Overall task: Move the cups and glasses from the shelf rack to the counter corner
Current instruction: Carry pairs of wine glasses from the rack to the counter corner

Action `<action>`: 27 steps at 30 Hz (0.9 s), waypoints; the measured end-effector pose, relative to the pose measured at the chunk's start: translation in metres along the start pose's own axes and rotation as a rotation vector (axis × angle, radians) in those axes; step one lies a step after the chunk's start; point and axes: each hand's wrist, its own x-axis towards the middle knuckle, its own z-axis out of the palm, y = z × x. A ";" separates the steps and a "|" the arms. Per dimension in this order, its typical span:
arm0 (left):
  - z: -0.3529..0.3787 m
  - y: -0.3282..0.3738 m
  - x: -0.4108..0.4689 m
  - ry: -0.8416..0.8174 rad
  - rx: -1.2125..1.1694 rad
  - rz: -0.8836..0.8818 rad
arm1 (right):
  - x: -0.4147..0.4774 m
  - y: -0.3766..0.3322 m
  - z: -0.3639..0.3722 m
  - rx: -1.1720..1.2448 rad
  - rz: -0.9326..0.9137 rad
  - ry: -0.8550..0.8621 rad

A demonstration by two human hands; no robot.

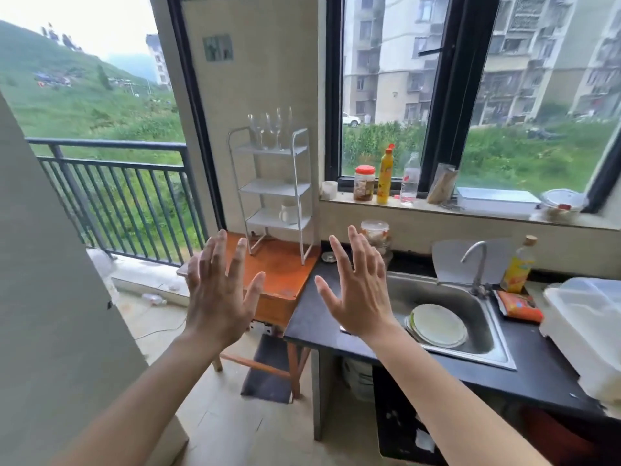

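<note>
Hands empty, glasses far above

Both grips are spread wide with nothing in them: my left hand (pixel 218 290) and right hand (pixel 359 290) hover near, over the table edge. The wine glasses (pixel 270 129) stand upright on the shelf rack's (pixel 272 190) top tier, far and above. A white cup (pixel 289 212) sits on the lowest tier, roughly midway between my hands. I judge it the easier first pick.

Glasses (pixel 270 131) atop rack (pixel 274 190) (mug (pixel 289 212) lowest shelf), sink (pixel 447 317) to rt.
</note>
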 end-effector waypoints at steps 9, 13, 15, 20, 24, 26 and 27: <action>0.116 -0.054 0.193 -0.054 -0.035 -0.025 | 0.170 0.090 0.116 0.014 0.070 -0.018; 0.137 -0.079 0.273 0.000 -0.081 -0.039 | 0.252 0.102 0.153 0.037 0.071 0.012; 0.147 -0.094 0.299 0.007 -0.105 -0.050 | 0.279 0.100 0.175 0.050 0.071 -0.004; 0.181 -0.141 0.370 0.041 -0.197 -0.043 | 0.349 0.093 0.227 0.074 0.066 -0.009; 0.218 -0.181 0.433 0.021 -0.310 -0.030 | 0.401 0.088 0.269 0.051 0.101 0.030; 0.233 -0.200 0.467 0.006 -0.365 -0.004 | 0.430 0.086 0.285 0.036 0.131 0.082; 0.238 -0.211 0.487 -0.005 -0.387 0.018 | 0.446 0.083 0.293 0.039 0.156 0.106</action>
